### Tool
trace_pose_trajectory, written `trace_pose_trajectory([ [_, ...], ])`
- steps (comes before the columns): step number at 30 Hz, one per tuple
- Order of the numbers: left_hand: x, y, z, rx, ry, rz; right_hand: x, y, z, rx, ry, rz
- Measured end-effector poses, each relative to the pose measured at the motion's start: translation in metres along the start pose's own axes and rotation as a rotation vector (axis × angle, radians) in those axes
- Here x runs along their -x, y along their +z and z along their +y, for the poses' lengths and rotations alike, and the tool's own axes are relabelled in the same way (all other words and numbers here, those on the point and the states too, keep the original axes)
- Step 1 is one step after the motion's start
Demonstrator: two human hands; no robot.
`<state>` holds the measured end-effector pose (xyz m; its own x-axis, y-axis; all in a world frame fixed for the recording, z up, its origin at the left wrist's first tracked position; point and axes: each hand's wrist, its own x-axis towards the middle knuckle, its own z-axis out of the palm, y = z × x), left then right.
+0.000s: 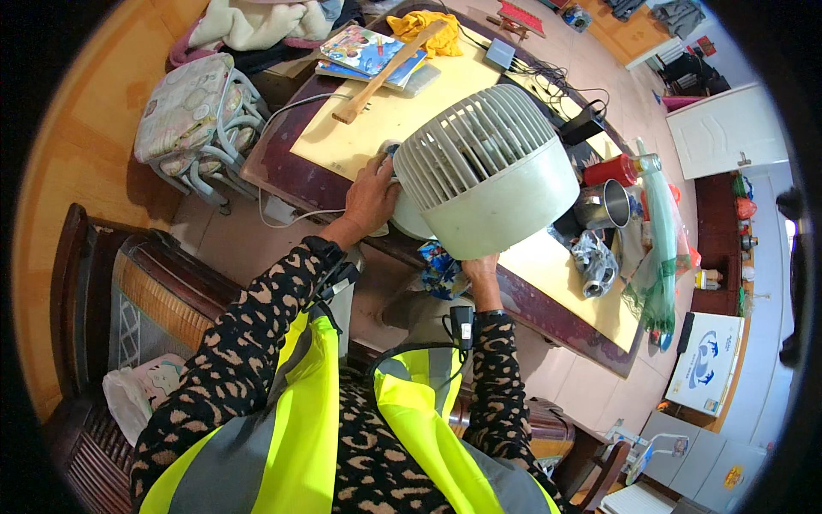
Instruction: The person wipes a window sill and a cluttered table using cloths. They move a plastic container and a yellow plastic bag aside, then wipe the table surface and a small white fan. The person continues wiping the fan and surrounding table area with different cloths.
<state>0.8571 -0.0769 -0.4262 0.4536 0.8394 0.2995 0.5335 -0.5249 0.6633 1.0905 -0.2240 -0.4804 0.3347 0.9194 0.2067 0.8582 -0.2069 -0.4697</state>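
Note:
A pale grey-white electric fan (505,197) with a slatted round grille stands at the table's near edge, its head tilted so the grille faces up and away. My left hand (374,195) is closed on the fan's left side, with bent fingers by its base. Against the lower rim of the fan's housing is my right hand (482,267); the fan hides its fingers. A white cord (300,216) runs off to the left of the fan. Just below the housing, a blue patterned bag or cloth (439,270) shows between my arms.
Books (364,50), a wooden stick (385,75) and yellow cloth (428,32) lie at the table's far left. Right of the fan are a steel cup (604,206), a red bottle (610,171), plastic bags and black cables (552,73). Stacked stools (193,116) and a wooden chair (158,283) flank the left.

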Motion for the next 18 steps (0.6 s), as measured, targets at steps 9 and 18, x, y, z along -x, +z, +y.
trace_pose_trajectory([
  [9, -0.001, -0.007, 0.001, 0.117, 0.062, 0.008, -0.102, -0.022, 0.058, -0.226, -0.025, -0.274],
  [18, -0.004, -0.015, 0.006, 0.169, -0.064, -0.086, -0.199, 0.016, 0.063, -0.328, -0.064, -0.430],
])
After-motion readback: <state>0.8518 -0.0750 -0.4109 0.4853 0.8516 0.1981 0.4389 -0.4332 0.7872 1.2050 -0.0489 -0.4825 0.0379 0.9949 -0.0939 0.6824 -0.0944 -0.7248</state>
